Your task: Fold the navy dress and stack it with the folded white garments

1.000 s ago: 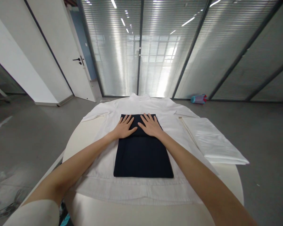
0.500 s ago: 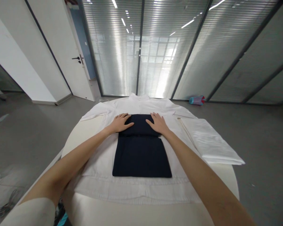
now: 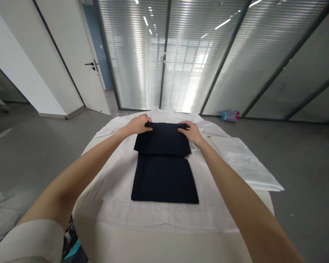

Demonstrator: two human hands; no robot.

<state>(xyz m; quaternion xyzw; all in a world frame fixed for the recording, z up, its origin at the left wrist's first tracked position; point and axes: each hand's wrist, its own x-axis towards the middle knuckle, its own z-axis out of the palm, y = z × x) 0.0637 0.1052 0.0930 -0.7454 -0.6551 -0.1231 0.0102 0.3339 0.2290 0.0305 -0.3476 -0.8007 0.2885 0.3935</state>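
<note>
A folded dark navy garment [image 3: 164, 179] lies on a white shirt [image 3: 115, 179] spread over the table, its collar at the far end. The garment's far part is folded back toward me and overlaps the near part. My left hand [image 3: 139, 125] pinches the far left corner, thumb on top and fingers behind the cloth. At the far right corner, my right hand [image 3: 192, 132] grips in the same way. Between the hands, the far edge is lifted a little off the shirt. What kind of garment the navy cloth is cannot be made out.
To the right, a folded white cloth [image 3: 244, 160] hangs partly past the edge of the round cream table [image 3: 170, 246]. A blue and red cylindrical item [image 3: 230, 116] lies on the floor by the glass partition. A dark bag-like item [image 3: 74, 244] is below the table's left edge.
Both hands have gone from lying flat on the navy garment to gripping its far corners. The far edge has risen, and the folded part's near corners now stand out at the sides.
</note>
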